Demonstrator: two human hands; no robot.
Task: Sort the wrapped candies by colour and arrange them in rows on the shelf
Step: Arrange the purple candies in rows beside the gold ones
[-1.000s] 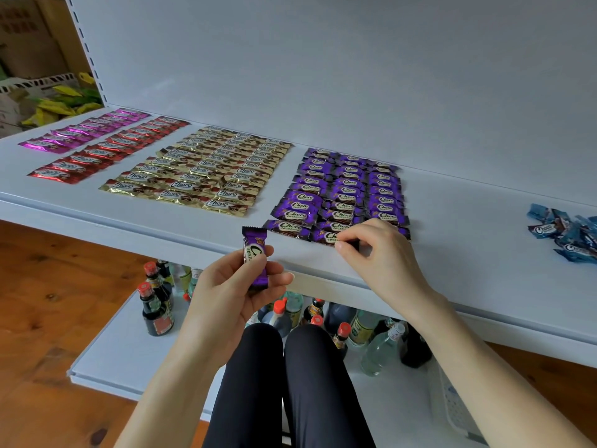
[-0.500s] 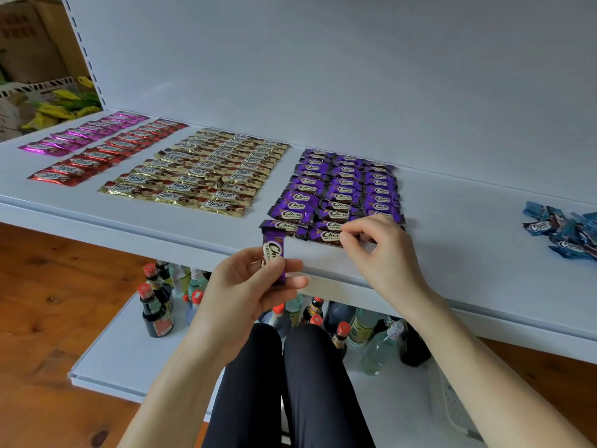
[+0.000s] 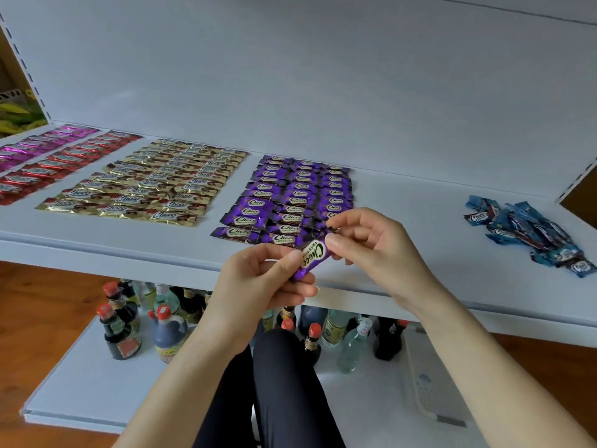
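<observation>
My left hand (image 3: 258, 282) and right hand (image 3: 371, 250) each pinch an end of one purple candy (image 3: 310, 259), the purple rows (image 3: 290, 195) just beyond my fingertips.

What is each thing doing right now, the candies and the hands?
left hand, grips purple candy by its lower end
right hand, pinches its upper end
purple candy, tilted, in the air
gold candies, flat in rows
blue candies, loose heap
bottles, upright, capped
</observation>
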